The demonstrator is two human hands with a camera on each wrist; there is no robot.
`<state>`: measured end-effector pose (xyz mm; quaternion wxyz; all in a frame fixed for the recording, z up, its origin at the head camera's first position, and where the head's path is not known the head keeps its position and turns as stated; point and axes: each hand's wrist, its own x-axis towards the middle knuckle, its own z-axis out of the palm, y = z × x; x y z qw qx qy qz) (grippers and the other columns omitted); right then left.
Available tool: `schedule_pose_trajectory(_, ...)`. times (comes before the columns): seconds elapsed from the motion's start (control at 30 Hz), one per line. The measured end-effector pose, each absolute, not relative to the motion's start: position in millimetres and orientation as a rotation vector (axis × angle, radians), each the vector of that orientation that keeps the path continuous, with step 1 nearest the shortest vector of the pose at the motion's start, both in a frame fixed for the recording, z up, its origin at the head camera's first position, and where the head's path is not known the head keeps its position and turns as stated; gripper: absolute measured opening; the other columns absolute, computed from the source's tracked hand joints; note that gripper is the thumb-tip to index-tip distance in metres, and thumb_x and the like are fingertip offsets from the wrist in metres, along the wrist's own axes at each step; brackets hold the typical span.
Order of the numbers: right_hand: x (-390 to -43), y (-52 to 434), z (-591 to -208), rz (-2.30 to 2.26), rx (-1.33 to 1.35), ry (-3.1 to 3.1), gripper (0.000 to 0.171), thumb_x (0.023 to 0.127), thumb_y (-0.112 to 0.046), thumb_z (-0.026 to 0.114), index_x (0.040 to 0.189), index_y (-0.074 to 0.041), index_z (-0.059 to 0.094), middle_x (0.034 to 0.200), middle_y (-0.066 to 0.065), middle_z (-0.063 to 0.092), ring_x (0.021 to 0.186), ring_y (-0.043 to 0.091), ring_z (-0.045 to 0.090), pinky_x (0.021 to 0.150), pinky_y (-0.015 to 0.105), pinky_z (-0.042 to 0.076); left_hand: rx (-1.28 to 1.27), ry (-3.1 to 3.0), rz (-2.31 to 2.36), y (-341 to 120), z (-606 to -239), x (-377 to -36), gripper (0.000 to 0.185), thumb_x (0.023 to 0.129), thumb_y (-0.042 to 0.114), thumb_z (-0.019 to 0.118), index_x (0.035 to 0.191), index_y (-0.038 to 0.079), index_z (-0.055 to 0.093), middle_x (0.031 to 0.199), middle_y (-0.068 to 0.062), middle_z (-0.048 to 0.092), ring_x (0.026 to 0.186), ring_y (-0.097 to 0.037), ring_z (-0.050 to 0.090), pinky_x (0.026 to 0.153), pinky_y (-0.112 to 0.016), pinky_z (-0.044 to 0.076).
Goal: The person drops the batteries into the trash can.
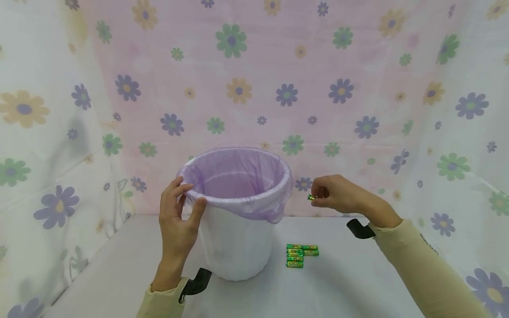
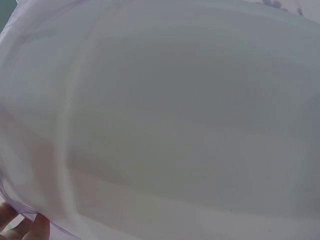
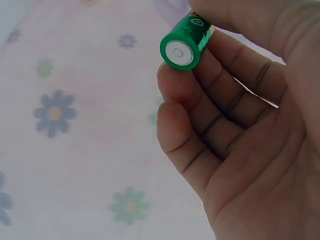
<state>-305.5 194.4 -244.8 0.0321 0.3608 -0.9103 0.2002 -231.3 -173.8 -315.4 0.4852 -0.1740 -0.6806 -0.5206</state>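
Battery (image 1: 311, 198): you hold a single green one pinched in your right hand (image 1: 338, 194), raised above the counter (image 1: 350, 282) at about 3 o'clock from the bin's rim and just clear of it. In the right wrist view the battery (image 3: 183, 48) shows its flat silver end, gripped between your thumb and forefinger, while the other fingers (image 3: 185, 125) curl loosely beneath it and touch nothing else.

Your left hand (image 1: 179, 216) grips the white waste bin (image 1: 234, 247) at its 9 o'clock side: the thumb presses the outer wall just under the rim and the fingers hook over the edge onto the purple bin liner (image 1: 238, 176). The liner is folded over the rim all the way round and hangs lowest at the front right. In the left wrist view almost everything is the pale wall of the bin (image 2: 175, 125), with only your fingertips (image 2: 30, 230) showing at the bottom left corner.

The bin stands upright near the middle of the counter. At about 4 o'clock from its base, a small cluster of green batteries (image 1: 300, 255) lies flat on the counter, side by side and touching. A floral curtain (image 1: 358, 88) hangs behind and to both sides.
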Motion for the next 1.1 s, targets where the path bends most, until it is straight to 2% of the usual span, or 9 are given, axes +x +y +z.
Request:
schedule_pose_trajectory(0.33,-298.8,170.3,-186.5,0.543,1.156,-2.697,0.008,0.088,-0.018,0.070,0.091,-0.015,0.064,0.079,-0.005,0.061,0.072,0.014,0.056,0.066,0.031,0.052,-0.446,-1.652,-1.281,-169.2,-314.0,-230.9,0.040,0.083,0.004,0.073,0.118,-0.004,0.056,0.139,-0.018,0.041,0.128,-0.035,0.042,0.105,-0.025,0.039)
schedule_pose_trajectory(0.47,-298.5,156.1,-172.7,0.559,1.219,-2.663,0.009,0.088,-0.018,0.070,0.091,-0.013,0.064,0.080,-0.003,0.061,0.071,0.014,0.056,0.066,0.031,0.052,-0.445,-1.652,-1.285,-161.8,-304.4,-220.5,0.038,0.083,0.000,0.070,0.116,-0.009,0.054,0.137,-0.024,0.041,0.127,-0.039,0.042,0.105,-0.024,0.038)
schedule_pose_trajectory(0.73,-300.9,118.9,-166.8,0.604,1.282,-2.624,0.010,0.087,-0.020,0.071,0.091,-0.013,0.064,0.080,-0.003,0.062,0.073,0.015,0.056,0.066,0.030,0.051,-0.440,-1.670,-1.264,-155.9,-291.8,-204.9,0.036,0.085,0.000,0.068,0.114,-0.015,0.051,0.134,-0.031,0.040,0.125,-0.046,0.040,0.106,-0.024,0.037)
schedule_pose_trajectory(1.1,-312.0,70.1,-170.5,0.596,1.390,-2.614,0.009,0.086,-0.018,0.072,0.084,-0.013,0.064,0.078,-0.004,0.062,0.073,0.013,0.056,0.066,0.027,0.050,-0.413,-1.659,-1.275,-172.5,-314.2,-228.8,0.040,0.082,0.001,0.072,0.117,-0.006,0.055,0.139,-0.019,0.042,0.129,-0.036,0.041,0.106,-0.026,0.038)
